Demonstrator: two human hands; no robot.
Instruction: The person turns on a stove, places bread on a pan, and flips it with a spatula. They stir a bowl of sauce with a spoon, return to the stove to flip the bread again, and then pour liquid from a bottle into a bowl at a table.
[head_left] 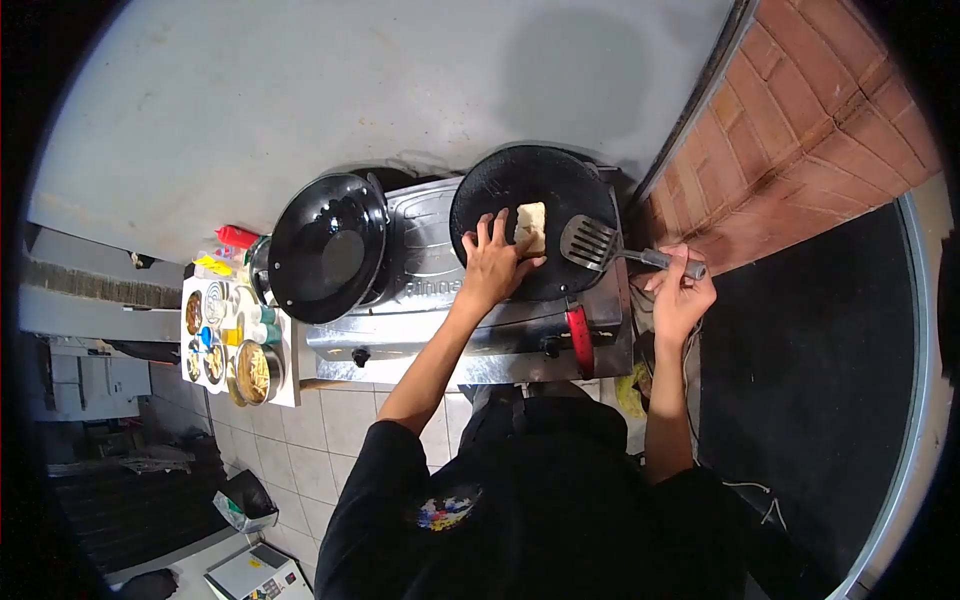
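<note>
A pale rectangular slice that looks like bread (531,226) lies in a black frying pan (490,180) with a red handle, on the right side of the stove. My left hand (489,270) reaches over the pan, fingers spread, its index finger at the slice's near left edge and its thumb just below. My right hand (682,297) is closed around the grey handle of a slotted spatula (590,243). The spatula's metal blade is over the pan's right side, apart from the slice.
On the steel two-burner stove (420,230), a black wok (330,255) stands at left. Further left, a small white table (290,375) carries several bowls, jars and a red bottle (237,237). A brick wall (770,140) rises at right, with a dark panel (800,400) below it.
</note>
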